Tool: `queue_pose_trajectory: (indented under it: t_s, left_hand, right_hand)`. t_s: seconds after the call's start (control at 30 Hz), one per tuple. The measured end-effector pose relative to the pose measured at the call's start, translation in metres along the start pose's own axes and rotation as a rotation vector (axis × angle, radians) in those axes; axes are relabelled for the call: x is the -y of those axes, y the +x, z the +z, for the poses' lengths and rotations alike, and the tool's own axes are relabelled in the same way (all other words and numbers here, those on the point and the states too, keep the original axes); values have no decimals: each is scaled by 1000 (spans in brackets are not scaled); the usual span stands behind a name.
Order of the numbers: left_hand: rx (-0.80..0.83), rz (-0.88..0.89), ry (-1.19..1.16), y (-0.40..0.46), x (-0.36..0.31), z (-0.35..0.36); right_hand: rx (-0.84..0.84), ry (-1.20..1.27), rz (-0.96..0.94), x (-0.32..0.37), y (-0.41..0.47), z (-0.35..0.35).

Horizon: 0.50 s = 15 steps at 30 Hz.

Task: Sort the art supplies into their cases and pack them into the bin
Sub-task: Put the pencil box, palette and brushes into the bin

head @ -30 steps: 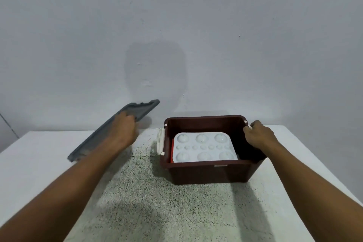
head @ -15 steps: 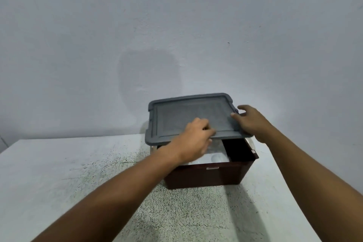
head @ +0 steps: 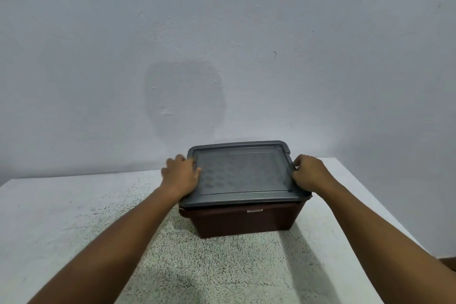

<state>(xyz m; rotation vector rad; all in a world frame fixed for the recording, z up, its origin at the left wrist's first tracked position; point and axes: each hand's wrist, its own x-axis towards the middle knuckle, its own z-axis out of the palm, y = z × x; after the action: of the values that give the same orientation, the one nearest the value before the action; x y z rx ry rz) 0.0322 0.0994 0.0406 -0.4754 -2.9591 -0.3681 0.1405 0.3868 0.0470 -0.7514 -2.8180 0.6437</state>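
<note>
the brown bin sits in the lower middle of the frame on the white table, and the grey lid lies flat on top of it. the left hand grips the lid's left edge, thumb on top. the right hand has curled fingers round the lid's right edge. the lid looks thin, stiff and light, a bit see-through and smooth, so it may slip. the two short sides are good spots to hold and push down. the bin looks hard and likely not heavy.
</note>
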Motion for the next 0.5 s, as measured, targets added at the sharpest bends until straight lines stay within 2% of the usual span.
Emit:
queue_pose_trajectory:
  t_s: [0.07, 0.27, 0.4, 0.5]
  left_hand:
    - [59, -74, -70, 0, 13, 5]
    - [57, -230, -464, -3, 12, 0]
    - [82, -303, -578, -3, 7, -4]
    - [61, -312, -558, -3, 2, -6]
  right_hand:
    - [13, -25, -15, 1, -1, -1]
    - [109, -55, 44, 0, -4, -8]
    - [246, 318, 181, -5, -11, -10]
    - [247, 508, 240, -8, -10, -11]
